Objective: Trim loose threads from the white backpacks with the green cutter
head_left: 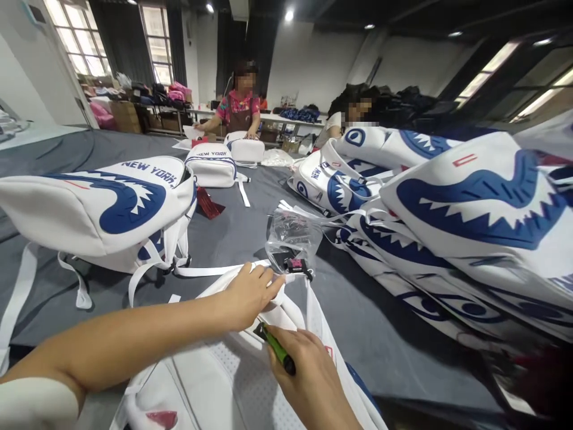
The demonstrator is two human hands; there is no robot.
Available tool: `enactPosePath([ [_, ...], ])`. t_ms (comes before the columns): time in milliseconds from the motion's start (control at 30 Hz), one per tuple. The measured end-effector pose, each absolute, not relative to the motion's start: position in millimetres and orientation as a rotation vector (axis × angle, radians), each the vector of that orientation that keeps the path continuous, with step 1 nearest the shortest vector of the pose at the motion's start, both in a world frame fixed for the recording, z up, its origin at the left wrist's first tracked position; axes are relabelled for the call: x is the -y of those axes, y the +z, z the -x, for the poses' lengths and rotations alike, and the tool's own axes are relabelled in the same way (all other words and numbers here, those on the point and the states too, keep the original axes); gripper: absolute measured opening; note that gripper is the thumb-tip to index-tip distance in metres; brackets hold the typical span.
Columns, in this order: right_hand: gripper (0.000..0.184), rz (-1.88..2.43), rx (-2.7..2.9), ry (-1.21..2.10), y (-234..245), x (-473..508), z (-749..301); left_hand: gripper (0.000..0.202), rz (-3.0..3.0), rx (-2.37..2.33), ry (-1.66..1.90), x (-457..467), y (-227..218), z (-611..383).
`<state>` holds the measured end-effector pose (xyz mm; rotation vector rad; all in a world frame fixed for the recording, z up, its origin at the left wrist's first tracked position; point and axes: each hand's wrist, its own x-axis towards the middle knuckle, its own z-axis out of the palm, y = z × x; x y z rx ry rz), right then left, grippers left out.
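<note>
White backpack (210, 382) lies on the grey-covered counter (237, 233), under the wearer's 2 hands. Left hand (250, 295) grasps its top; right hand (308, 370) grips a green-and-black tool (280, 349), tip close to the fabric. Clear plastic bag (293, 230) just beyond; shark-mouth backpacks (474, 197) piled at right.

Site: a bag workshop. Evidence: shark-face backpacks (483, 197) piled along a wide grey-covered worktable (237, 230); a green-handled hand tool (278, 347) held over another white backpack (210, 382); a co-worker (242, 107) in a brown apron (236, 116) at the table's far side; cardboard boxes (125, 116) near tall windows (154, 39); ceiling lights (289, 15) overhead. Dark heap (403, 104) at rear: probably more bags, too distant to be certain.
</note>
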<state>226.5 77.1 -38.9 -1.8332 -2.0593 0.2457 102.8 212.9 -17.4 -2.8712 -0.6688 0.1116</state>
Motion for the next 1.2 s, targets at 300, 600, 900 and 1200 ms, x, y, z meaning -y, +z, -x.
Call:
enactPosePath([
  [300, 0.024, 1.673, 1.878, 0.306, -37.0, -57.8, -222.4, 0.136, 2.894, 1.064, 0.603, -195.3, 38.5, -74.9],
  [600, 0.023, 1.289, 1.667, 0.562, -29.5, -34.9, -180.9, 0.104, 2.813, 1.053, 0.433, -167.8, 42.5, -39.9],
  [900, 0.025, 1.446, 1.635, 0.609, -35.1, -40.9, -183.5, 0.121, 2.901, 1.096, 0.453, -188.6, 37.5, -51.8],
  [1200, 0.024, 1.417, 1.691, 0.480, -35.5, -42.1, -177.6, 0.150, 2.629, 1.242, 0.611, -168.9, 36.2, -69.7],
])
